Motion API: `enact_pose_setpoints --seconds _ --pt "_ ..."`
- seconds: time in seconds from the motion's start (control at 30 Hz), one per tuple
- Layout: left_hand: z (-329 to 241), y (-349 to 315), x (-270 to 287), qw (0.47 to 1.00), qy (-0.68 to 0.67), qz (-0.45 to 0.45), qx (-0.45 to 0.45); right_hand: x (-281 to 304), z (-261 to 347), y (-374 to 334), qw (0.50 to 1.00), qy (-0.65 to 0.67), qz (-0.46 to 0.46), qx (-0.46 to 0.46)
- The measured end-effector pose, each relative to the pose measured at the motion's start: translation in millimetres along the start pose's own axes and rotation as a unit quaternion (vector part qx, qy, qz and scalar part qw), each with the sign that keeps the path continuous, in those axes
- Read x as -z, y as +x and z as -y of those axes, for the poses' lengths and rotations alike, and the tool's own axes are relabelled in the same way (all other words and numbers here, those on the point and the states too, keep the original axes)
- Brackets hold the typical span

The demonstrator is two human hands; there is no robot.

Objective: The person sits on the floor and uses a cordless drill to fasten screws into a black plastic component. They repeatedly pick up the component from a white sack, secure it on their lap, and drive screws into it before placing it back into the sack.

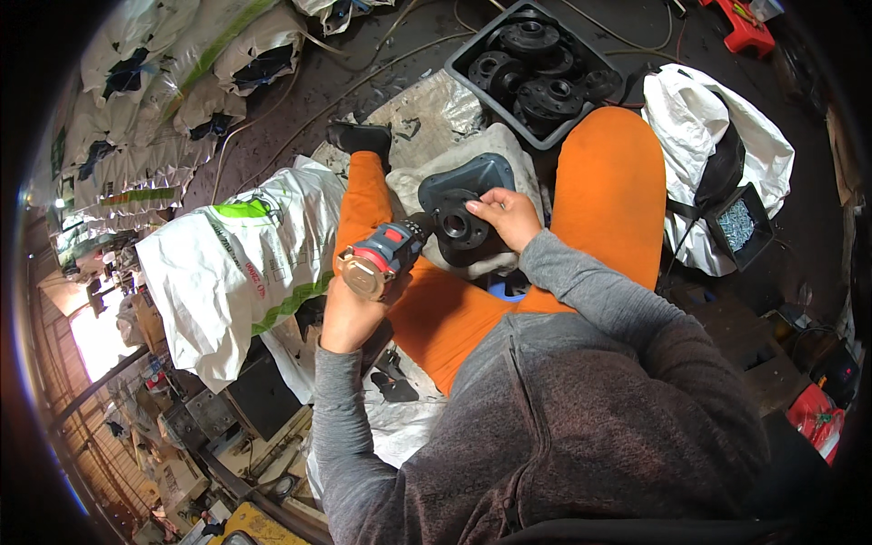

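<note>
From my feed it's soft, even daylight, nothing harsh. A bright opening [95, 341] at the left is totally blown out. Heavy fisheye bending with black corners all round. Centre is sharp, the rim goes mushy. Some glare on the white sack [227, 272].

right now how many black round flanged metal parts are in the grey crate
5 show in the grey plastic crate: back, left, middle, back right, right edge. They overlap, so more may be hidden beneath.
</note>
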State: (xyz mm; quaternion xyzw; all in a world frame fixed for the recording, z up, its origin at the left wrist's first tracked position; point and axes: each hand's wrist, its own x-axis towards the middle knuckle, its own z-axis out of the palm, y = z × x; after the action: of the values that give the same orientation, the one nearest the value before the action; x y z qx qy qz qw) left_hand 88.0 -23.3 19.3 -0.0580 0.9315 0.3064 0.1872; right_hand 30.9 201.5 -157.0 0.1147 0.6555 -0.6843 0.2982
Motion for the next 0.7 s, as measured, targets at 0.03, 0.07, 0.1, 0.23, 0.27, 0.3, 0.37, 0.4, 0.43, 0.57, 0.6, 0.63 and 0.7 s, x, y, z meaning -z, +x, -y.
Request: enact_pose_setpoints --seconds 0.03,0.07,0.1,0.23,0.27,0.3,0.37,0.4,0.43,0.57,0.6,0.63,0.7 --pt "-10 2 7 1.0 -0.006 0.008 0.001 0 4 2 1.0 0.019 0.005 0.002" --pt "-16 3 12 1.0 -0.012 0.017 0.003 0 8 5 0.999 0.04 0.01 0.004" --pt "-14 8 13 0.995 0.002 -0.004 -0.096 -1 9 8 0.998 0.061 0.015 0.005" --pt "-32 19 18 0.992 -0.077 0.066 0.08 -5 10 18 0.995 0.09 0.023 -0.025" --pt "-31 24 16 0.985 -0.098 0.075 0.122 -6 9 22 0.994 0.104 0.016 -0.014" --pt "-27 25 14 0.985 -0.122 0.063 0.105 -6 7 25 0.995 0.097 0.013 -0.013" --pt "-15 23 10 0.982 -0.17 0.037 0.074 -7 4 30 0.997 0.082 0.008 -0.011" --pt "-11 24 10 0.98 -0.172 0.043 0.094 -9 2 33 0.997 0.078 0.003 -0.004" --pt "-5 25 8 0.983 -0.17 0.032 0.06 -8 -1 34 0.997 0.074 0.002 -0.003" --pt "15 27 3 0.985 -0.174 -0.004 -0.005 -9 1 35 0.995 0.095 0.011 0.0" --pt "8 26 7 0.983 -0.183 0.004 0.032 -8 3 35 0.994 0.112 0.011 -0.003" --pt "1 25 10 0.979 -0.191 0.011 0.07 -6 4 35 0.992 0.128 0.01 -0.006" --pt "-7 25 15 0.973 -0.193 0.033 0.124 -3 9 32 0.992 0.124 0.014 -0.022"
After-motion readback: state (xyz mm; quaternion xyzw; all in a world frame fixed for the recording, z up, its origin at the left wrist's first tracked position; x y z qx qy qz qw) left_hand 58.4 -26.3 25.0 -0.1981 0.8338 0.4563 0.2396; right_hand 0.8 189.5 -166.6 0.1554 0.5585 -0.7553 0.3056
